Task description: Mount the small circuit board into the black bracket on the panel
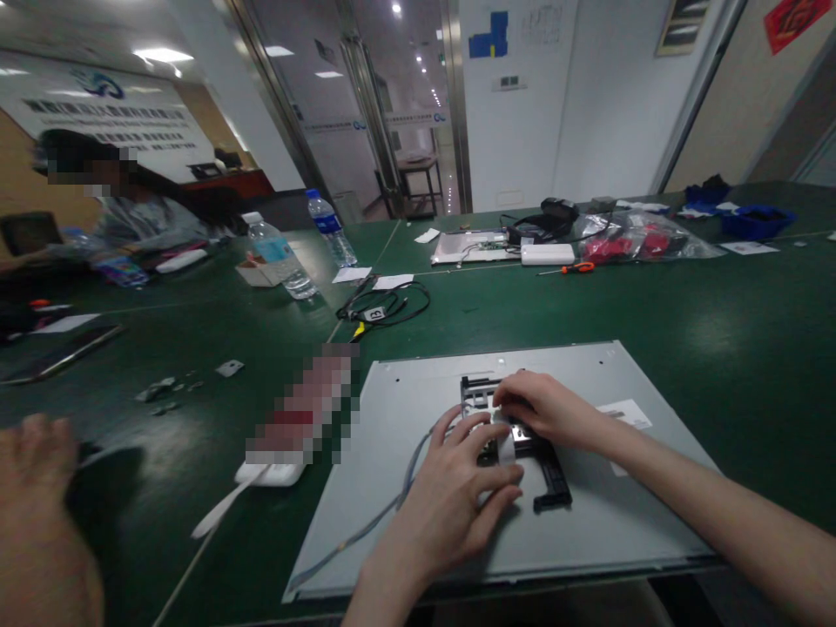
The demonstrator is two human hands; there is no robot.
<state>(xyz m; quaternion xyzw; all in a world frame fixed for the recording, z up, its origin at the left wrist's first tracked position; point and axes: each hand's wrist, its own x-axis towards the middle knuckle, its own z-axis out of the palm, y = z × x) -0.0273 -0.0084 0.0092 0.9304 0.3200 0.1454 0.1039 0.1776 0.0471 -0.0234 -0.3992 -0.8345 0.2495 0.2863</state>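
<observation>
A large pale grey flat panel [366, 488] lies on the table before me. Near its middle sits a black plastic bracket [553, 479] around a small metal-and-circuit part. My left hand [457, 488] rests over the bracket's left side, palm down, fingers apart. A whitish strip [506, 448] shows between its fingertips, and I see no firm grip on it. My right hand [549, 407] bends over the bracket's upper part with fingertips pressed together; what they hold, if anything, is hidden. A grey cable [379, 515] runs under my left hand to the panel's lower left corner.
Left of the panel lies a blurred-out white-edged object [278, 473] with a strap. Another person's hand [36, 496] rests at the far left, near small metal bits [157, 389]. Beyond are a coiled black cable [392, 305], water bottles [280, 257], a screwdriver [578, 267] and plastic bags [653, 244].
</observation>
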